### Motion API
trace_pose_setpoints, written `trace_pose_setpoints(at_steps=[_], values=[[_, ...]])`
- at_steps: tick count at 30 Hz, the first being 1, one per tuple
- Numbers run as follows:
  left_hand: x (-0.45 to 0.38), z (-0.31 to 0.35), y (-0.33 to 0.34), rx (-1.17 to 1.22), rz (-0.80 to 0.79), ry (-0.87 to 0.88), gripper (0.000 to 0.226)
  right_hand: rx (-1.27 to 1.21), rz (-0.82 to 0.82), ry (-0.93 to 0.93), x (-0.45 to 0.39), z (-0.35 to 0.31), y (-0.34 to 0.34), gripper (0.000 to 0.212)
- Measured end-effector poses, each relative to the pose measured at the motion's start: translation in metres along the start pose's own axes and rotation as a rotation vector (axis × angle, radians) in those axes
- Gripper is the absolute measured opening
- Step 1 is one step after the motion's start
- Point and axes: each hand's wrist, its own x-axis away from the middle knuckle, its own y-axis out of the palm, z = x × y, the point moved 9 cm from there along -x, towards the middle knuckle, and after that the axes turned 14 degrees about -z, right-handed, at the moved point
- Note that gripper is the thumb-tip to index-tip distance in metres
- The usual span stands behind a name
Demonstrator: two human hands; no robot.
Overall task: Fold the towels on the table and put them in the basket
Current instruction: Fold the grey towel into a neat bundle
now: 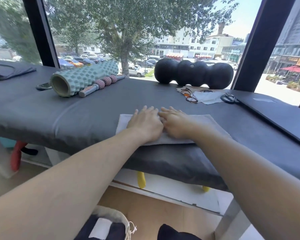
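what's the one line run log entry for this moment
stage: smoothing fold | left hand: flat on towel | right hand: flat on towel

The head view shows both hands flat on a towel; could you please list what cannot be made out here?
- Towel: its middle and fold lines, covered by the left hand and right hand.
- Basket: cut off by the bottom edge; contents unclear.
- Scissors: blades hidden under the dark folder.
- Dark bundle: cut off by the left edge.

Open tabletop [42, 111] left of centre.
Foam roller [84, 78] and black peanut roller [193, 73] blocked the far edge; laptop [275, 115] crowded the right.
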Motion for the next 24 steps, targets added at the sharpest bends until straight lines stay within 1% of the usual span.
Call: trace_pose_setpoints(at_steps=[2,4,7,13,18,20,21,23,24], values=[[0.0,-0.003,0.02,-0.003,-0.047,0.017,0.057,-0.05,-0.014,-0.009,-0.005,0.002,0.018,0.054],[0.001,-0.015,0.029,-0.028,-0.055,-0.01,0.061,-0.125,0.013,0.046,-0.001,0.017,0.022,0.054],[0.0,-0.02,0.03,-0.036,-0.08,-0.015,0.065,-0.157,-0.015,0.126,0.007,0.043,0.022,0.059],[0.002,-0.041,0.027,-0.016,-0.099,-0.074,0.073,-0.27,-0.038,0.295,0.039,0.124,0.032,0.063],[0.014,-0.071,0.024,0.032,-0.102,-0.154,0.077,-0.305,-0.037,0.364,0.059,0.144,0.035,0.066],[0.018,-0.083,0.022,0.025,-0.099,-0.172,0.08,-0.364,0.007,0.386,0.064,0.15,0.027,0.071],[0.019,-0.088,0.02,0.023,-0.1,-0.178,0.081,-0.405,0.061,0.405,0.068,0.154,0.02,0.077],[0.021,-0.097,0.015,0.026,-0.096,-0.183,0.083,-0.43,0.231,0.474,0.08,0.166,0.0,0.088],[0.022,-0.1,0.01,0.022,-0.076,-0.183,0.082,-0.425,0.289,0.523,0.085,0.172,-0.007,0.087]])
